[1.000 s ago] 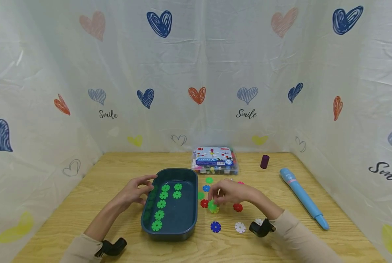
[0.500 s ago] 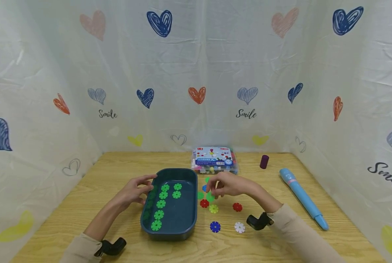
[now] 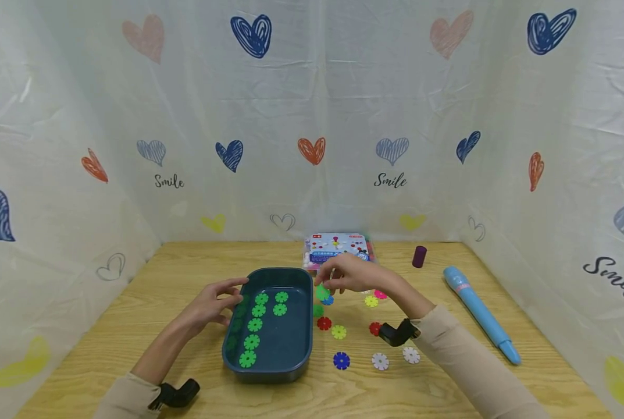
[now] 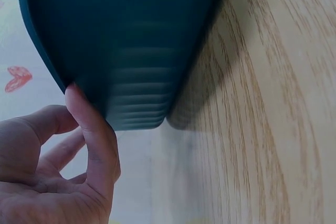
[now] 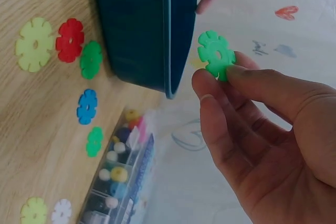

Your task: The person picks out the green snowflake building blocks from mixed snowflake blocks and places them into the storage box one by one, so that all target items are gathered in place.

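My right hand [image 3: 350, 272] pinches a green snowflake disc [image 5: 216, 56] between thumb and fingers, held up beside the right rim of a dark teal tray [image 3: 285, 349]. Inside the tray lie several green notched discs [image 3: 252, 341], most of them in a column along the left side. My left hand [image 3: 209, 305] rests against the tray's left rim with loosely bent fingers; in the left wrist view one fingertip [image 4: 76, 95] touches the edge. Loose discs lie on the table right of the tray, among them a red disc [image 3: 324, 323], a yellow disc [image 3: 339, 332] and a dark blue disc [image 3: 341, 361].
A clear compartment box of beads [image 3: 338, 247] stands behind the tray, partly covered by my right hand. Toward the right are a small purple cylinder [image 3: 419, 256] and a long light-blue pen-shaped object [image 3: 481, 314]. Two white discs [image 3: 380, 361] lie near the front.
My right hand has lifted the green disc off the table and carried it up and left toward the tray's rim. The left hand has stayed at the tray.
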Available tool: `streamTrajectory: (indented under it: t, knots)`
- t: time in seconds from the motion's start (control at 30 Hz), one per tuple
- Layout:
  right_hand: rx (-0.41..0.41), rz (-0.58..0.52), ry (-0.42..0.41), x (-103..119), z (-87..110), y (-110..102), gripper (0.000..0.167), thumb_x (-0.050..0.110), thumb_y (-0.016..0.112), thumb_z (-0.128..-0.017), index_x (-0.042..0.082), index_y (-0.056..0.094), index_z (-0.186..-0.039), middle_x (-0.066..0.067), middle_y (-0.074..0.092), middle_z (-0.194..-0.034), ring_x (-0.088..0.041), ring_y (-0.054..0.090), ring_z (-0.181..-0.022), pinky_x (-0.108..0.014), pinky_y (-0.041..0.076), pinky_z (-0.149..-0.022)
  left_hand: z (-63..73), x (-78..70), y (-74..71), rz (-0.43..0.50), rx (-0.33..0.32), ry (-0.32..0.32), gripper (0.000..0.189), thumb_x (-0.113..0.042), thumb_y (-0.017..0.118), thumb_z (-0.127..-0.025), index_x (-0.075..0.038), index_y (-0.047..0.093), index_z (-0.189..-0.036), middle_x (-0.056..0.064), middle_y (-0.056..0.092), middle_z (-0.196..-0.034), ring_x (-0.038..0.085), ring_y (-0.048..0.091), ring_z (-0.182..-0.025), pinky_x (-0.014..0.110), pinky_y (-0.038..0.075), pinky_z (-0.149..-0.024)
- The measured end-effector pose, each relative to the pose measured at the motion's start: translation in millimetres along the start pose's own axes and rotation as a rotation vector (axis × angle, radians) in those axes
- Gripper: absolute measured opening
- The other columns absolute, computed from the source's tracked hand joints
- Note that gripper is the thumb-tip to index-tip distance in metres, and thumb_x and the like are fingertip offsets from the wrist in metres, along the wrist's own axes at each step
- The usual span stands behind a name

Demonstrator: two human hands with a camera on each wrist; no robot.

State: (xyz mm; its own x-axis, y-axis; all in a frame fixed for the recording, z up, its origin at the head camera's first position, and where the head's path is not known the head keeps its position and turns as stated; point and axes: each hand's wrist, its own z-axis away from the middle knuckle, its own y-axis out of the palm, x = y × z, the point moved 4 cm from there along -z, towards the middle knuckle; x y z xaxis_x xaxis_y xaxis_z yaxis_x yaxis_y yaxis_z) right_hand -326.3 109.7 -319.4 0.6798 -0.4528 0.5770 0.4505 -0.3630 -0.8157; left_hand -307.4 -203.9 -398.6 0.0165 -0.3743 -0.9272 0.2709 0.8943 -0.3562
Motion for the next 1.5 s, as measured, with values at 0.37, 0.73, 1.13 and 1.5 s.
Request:
streamTrajectory:
  t: [0.37, 0.73, 1.13, 1.5]
  knots:
    - [0.025, -0.020, 0.039, -4.5, -25.6, -1.0, 0.019, 0.006, 0.056, -0.099, 0.004, 0.071, -0.110, -0.011, 0.072, -0.095, -0.015, 0.069, -0.072, -0.037, 0.060, -0.067, 0.2, 0.6, -0.8, -0.013, 0.004, 0.014, 0.052, -0.017, 0.057, -0.099, -0.010, 0.043, -0.148, 0.020, 0.047, -0.126, 0.019, 0.059, -0.085, 0.028, 0.056, -0.058]
    - [0.055, -0.013, 0.032, -7.5, -54.4, 9.9, 0.020, 0.005, 0.057, -0.097, 0.002, 0.071, -0.111, -0.012, 0.072, -0.097, -0.022, 0.071, -0.077, -0.035, 0.060, -0.069, -0.3, -1.9, -0.3, -0.016, 0.020, 0.029, 0.053, -0.018, 0.058, -0.099, -0.009, 0.041, -0.149, 0.020, 0.047, -0.126, 0.019, 0.058, -0.086, 0.028, 0.056, -0.058]
    - [0.118, -0.072, 0.094, -4.8, -77.5, 22.5, 0.019, 0.005, 0.058, -0.097, 0.005, 0.071, -0.111, -0.012, 0.073, -0.097, -0.036, 0.071, -0.090, -0.028, 0.059, -0.069, -1.1, -1.6, 0.7, -0.006, 0.018, 0.018, 0.052, -0.017, 0.058, -0.099, -0.008, 0.042, -0.148, 0.020, 0.046, -0.125, 0.019, 0.058, -0.085, 0.027, 0.055, -0.057]
    - [0.200, -0.064, 0.147, 13.6, -100.2, 36.3, 0.017, 0.006, 0.059, -0.097, 0.007, 0.073, -0.107, -0.009, 0.074, -0.099, -0.034, 0.072, -0.090, -0.039, 0.059, -0.075, -1.1, 1.0, -0.3, -0.012, 0.013, 0.010, 0.053, -0.021, 0.059, -0.099, -0.010, 0.043, -0.148, 0.021, 0.046, -0.128, 0.020, 0.058, -0.087, 0.029, 0.056, -0.059]
